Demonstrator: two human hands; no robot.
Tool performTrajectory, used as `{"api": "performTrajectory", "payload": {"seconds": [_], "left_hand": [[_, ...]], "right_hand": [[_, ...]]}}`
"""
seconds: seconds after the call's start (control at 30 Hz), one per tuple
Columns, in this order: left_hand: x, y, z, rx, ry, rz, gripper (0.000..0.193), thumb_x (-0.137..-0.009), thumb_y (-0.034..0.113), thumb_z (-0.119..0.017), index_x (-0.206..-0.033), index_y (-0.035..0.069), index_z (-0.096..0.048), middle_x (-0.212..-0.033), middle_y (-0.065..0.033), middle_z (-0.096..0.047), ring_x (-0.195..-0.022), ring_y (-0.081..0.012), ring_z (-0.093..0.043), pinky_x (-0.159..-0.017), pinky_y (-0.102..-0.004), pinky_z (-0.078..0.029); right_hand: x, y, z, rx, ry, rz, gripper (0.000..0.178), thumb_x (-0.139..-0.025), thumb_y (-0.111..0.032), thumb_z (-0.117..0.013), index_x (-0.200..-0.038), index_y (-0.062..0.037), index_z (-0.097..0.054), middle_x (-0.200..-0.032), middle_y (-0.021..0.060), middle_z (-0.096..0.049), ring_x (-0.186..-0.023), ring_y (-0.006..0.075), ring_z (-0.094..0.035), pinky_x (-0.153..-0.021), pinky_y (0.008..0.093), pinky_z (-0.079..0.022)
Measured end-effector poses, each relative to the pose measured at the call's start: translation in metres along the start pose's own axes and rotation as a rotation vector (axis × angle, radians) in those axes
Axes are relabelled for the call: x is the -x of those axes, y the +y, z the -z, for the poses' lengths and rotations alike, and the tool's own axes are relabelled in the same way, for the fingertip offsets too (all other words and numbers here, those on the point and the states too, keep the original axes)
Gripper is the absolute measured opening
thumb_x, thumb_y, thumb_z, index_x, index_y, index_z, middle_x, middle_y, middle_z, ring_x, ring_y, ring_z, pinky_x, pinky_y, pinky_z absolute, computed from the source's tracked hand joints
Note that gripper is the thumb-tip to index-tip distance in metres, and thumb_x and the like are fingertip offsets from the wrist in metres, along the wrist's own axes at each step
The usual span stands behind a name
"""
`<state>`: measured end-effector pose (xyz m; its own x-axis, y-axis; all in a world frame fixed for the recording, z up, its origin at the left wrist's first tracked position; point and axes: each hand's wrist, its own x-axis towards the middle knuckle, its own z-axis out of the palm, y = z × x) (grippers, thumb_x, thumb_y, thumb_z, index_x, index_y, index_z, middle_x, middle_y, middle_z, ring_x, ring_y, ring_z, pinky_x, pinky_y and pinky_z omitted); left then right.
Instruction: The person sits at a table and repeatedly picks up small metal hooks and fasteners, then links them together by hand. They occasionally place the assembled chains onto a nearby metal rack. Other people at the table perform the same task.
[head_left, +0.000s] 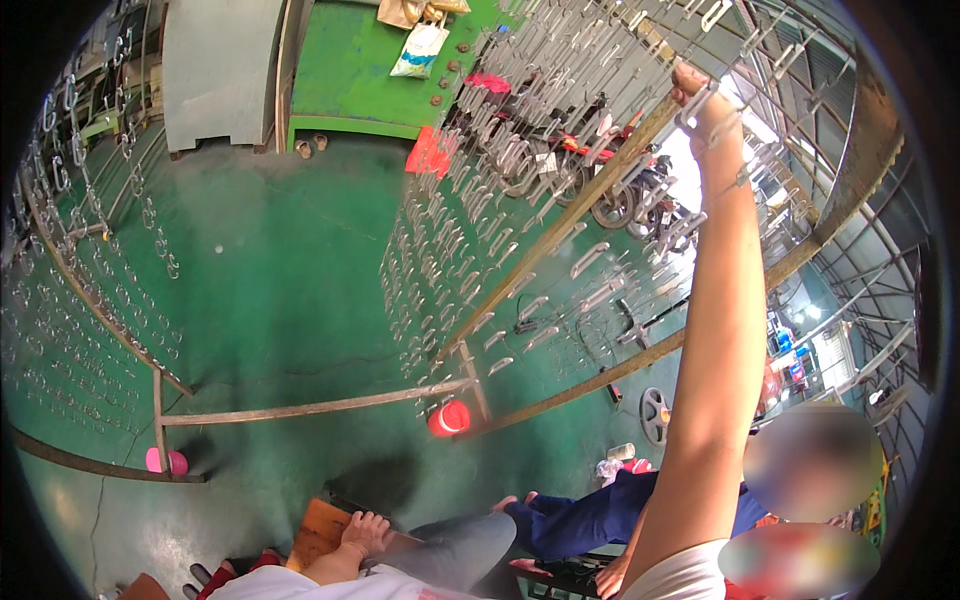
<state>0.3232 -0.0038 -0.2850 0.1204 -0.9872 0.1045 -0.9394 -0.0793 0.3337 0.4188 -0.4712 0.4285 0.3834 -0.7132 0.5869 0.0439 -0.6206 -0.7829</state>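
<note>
My right arm stretches up and away, and my right hand (pixel 692 88) is closed beside the upper part of a long wooden bar (pixel 565 235). Dangling metal links (pixel 600 292) surround it, in many rows of slim silver loops. Some links overlap the fingers and wrist, so what the hand grips is hidden. My left hand (pixel 368 532) lies low in view with its fingers apart, on or beside the edge of an orange-brown wooden board (pixel 314 535), close to a jeans-clad leg (pixel 465 548).
Another person in navy trousers (pixel 590 515) sits close on the right. More chains (pixel 75 150) hang at the left. A low crossbar (pixel 315 405) links the racks, with a red container (pixel 449 419) and pink container (pixel 167 461) at its ends. Motorcycles (pixel 625 200) and a green cabinet (pixel 350 75) stand beyond.
</note>
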Motion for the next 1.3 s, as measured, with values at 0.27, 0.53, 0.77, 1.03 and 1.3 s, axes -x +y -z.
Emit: {"api": "performTrajectory", "payload": {"seconds": [0.27,0.53,0.77,1.03,1.3], "left_hand": [[-0.003,-0.001,0.004,-0.004,0.021,0.0,0.029,-0.082,0.044,-0.057,-0.076,0.016,-0.062,-0.079,-0.0016,-0.06,-0.081,-0.0201,-0.057,-0.074,-0.041,-0.038],[-0.004,0.0,0.008,-0.002,0.032,-0.004,0.029,-0.081,0.043,-0.058,-0.076,0.015,-0.061,-0.077,-0.0036,-0.059,-0.078,-0.0217,-0.057,-0.071,-0.0408,-0.038],[-0.003,0.003,0.014,-0.001,-0.112,0.026,0.029,-0.084,0.042,-0.055,-0.083,0.014,-0.06,-0.087,-0.0046,-0.06,-0.089,-0.0215,-0.055,-0.079,-0.0417,-0.036],[-0.005,0.004,0.016,0.034,-0.098,0.04,0.028,-0.087,0.04,-0.053,-0.084,0.013,-0.06,-0.087,-0.0048,-0.06,-0.09,-0.0228,-0.055,-0.082,-0.0415,-0.038],[-0.008,0.001,0.017,0.094,-0.011,0.035,0.027,-0.084,0.04,-0.057,-0.079,0.014,-0.058,-0.082,-0.0051,-0.056,-0.083,-0.0221,-0.054,-0.079,-0.0396,-0.038]], "right_hand": [[-0.057,-0.025,-0.007,0.058,0.011,0.09,0.014,-0.085,-0.025,-0.07,-0.09,-0.0122,-0.068,-0.075,-0.0055,-0.06,-0.063,0.0037,-0.048,-0.056,0.0194,-0.032],[-0.117,-0.023,0.009,0.147,-0.129,0.086,0.016,-0.083,-0.024,-0.072,-0.091,-0.0101,-0.07,-0.074,-0.0031,-0.061,-0.063,0.0058,-0.05,-0.056,0.0238,-0.033],[-0.085,-0.021,-0.002,-0.099,-0.221,0.185,0.019,-0.077,-0.02,-0.073,-0.091,-0.0096,-0.064,-0.069,-0.0014,-0.058,-0.057,0.0104,-0.05,-0.045,0.0274,-0.041],[-0.036,0.014,-0.005,0.021,-0.186,0.349,0.02,-0.089,-0.02,-0.06,-0.099,-0.0035,-0.064,-0.084,0.0044,-0.063,-0.07,0.0126,-0.058,-0.06,0.0256,-0.048],[0.245,0.266,-0.043,0.128,-0.18,-0.229,0.015,-0.088,-0.019,-0.068,-0.096,-0.0059,-0.065,-0.076,0.0,-0.062,-0.066,0.0085,-0.055,-0.062,0.0239,-0.046]]}}
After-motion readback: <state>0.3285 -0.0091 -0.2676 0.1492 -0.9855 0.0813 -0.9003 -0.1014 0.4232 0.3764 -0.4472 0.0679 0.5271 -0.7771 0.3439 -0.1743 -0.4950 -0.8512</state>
